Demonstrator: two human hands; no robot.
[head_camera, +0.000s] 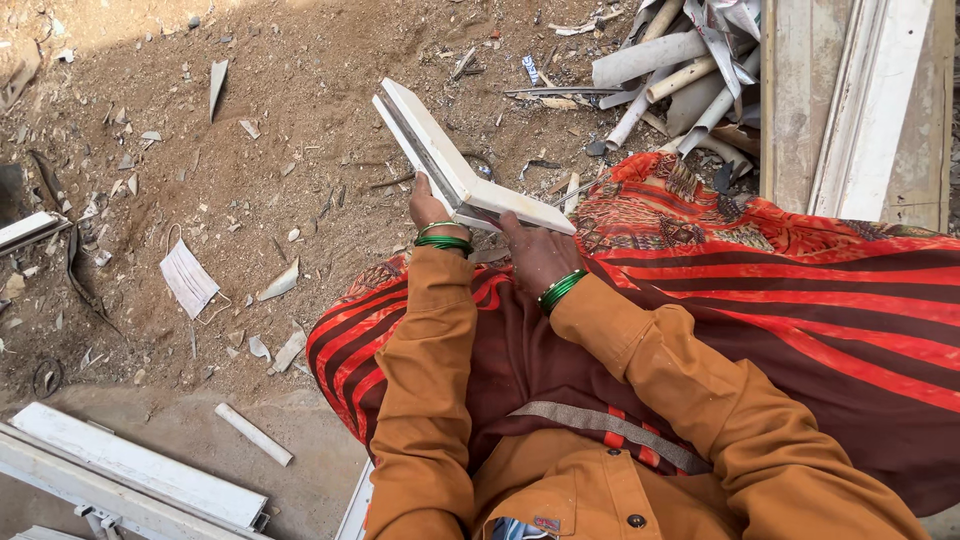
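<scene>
Ground: bare sandy dirt, strewn with small white chips and splinters. Flat white paper piece lies left of centre, thin cord beside it. Short white bar lies on paler concrete strip at lower left. Long white frame sections lie along bottom-left corner. Heap of white pipes and offcuts at top right. Pointed white shard at upper left.

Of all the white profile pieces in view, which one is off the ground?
The L-shaped white corner piece, gripped by the left hand and right hand. The white strips at bottom left and the short white bar lie flat.
</scene>
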